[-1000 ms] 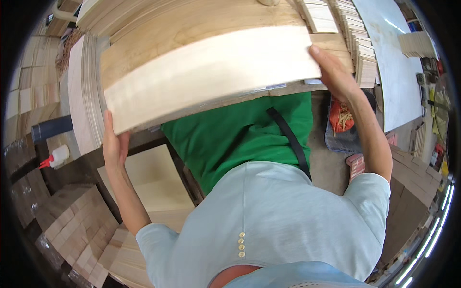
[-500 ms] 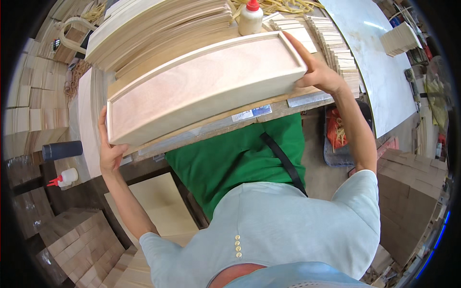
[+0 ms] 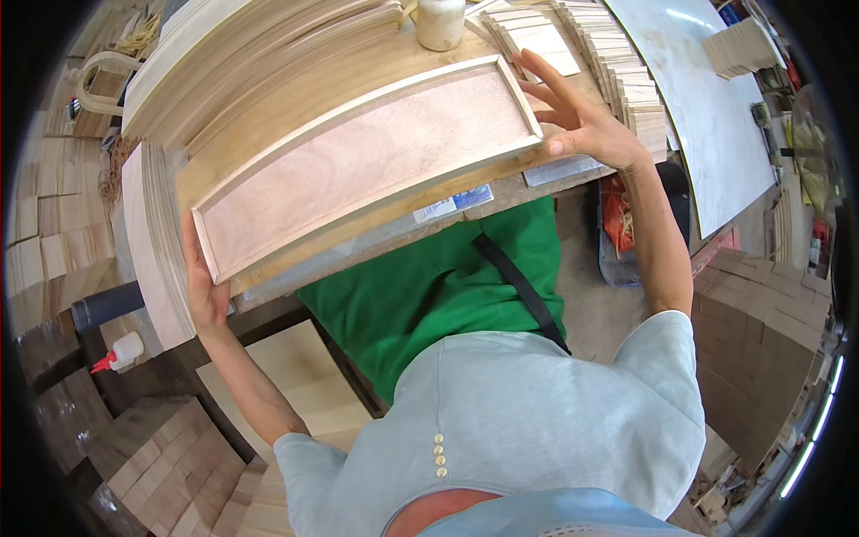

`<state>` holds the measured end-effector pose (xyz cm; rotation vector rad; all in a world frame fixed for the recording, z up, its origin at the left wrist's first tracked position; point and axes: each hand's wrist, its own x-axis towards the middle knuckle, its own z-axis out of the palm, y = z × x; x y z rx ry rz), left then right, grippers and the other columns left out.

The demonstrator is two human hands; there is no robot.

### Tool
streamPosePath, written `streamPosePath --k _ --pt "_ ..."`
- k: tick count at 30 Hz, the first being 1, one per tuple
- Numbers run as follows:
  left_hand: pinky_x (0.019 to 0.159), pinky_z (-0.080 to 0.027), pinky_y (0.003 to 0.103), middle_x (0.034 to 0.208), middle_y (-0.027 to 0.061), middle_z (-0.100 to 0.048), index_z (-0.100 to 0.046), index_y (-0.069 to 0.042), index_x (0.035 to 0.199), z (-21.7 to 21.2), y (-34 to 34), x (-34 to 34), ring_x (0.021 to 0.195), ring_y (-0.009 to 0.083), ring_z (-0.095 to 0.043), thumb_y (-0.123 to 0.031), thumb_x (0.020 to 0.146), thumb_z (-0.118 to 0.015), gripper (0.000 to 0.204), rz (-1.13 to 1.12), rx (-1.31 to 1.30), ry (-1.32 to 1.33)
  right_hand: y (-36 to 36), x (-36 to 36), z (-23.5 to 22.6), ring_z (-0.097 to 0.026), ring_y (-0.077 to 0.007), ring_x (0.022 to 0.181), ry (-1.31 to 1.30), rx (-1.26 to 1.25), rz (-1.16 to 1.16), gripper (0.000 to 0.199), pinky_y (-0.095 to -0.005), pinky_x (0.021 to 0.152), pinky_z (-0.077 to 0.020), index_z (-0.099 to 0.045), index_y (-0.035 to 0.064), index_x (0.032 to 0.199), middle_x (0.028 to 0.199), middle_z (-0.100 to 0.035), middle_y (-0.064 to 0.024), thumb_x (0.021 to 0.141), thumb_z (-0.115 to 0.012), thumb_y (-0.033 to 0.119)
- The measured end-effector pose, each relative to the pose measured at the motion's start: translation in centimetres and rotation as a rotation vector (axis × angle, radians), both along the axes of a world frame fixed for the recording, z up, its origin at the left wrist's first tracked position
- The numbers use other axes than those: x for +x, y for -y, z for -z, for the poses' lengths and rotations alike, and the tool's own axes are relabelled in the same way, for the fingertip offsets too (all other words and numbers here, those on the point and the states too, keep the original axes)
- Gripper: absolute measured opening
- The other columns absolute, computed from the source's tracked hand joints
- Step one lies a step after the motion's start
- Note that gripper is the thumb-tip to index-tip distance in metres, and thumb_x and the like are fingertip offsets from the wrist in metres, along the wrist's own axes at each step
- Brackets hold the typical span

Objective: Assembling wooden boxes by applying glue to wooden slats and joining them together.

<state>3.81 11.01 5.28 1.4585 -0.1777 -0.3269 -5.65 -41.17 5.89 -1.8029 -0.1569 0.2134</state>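
Observation:
A long, shallow wooden box (image 3: 367, 166) with a raised rim and a pinkish panel lies lengthwise on the workbench. At its left end my left hand (image 3: 208, 291) grips the short side, with the thumb by the near corner and the fingers along the end, partly hidden. My right hand (image 3: 586, 130) is at the right end, fingers spread and thumb apart. Its fingertips are close to the box's corner, and I cannot tell whether they touch it. Behind the box stands a white glue bottle (image 3: 440, 25), its top cut off by the frame.
Long thin boards (image 3: 268, 58) are stacked behind the box, and more panels (image 3: 157, 237) stand at its left. Small slats (image 3: 617, 67) lie in rows at the back right. A second glue bottle (image 3: 125, 349) with a red tip and a dark cylinder (image 3: 107, 306) are at the left edge.
The box has come down and levelled, so less of its front side shows. My right hand has loosened, its fingers spreading off the corner. My left hand stays at the left end.

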Motion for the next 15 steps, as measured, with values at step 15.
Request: streamPosePath --k 15 --pt "0.116 -0.019 0.043 0.155 0.0178 -0.016 -0.007 -0.006 0.151 1.1 -1.0 -0.1 0.142 0.0310 -0.021 -0.053 0.085 -0.062 0.097 0.017 -0.207 0.078 -0.6 1.7 -1.5 -0.043 -0.0290 0.129 0.055 0.144 0.233 0.094 -0.0403 0.100 -0.0426 -0.024 0.0064 0.148 0.147 -0.036 -0.0157 0.078 -0.072 0.046"
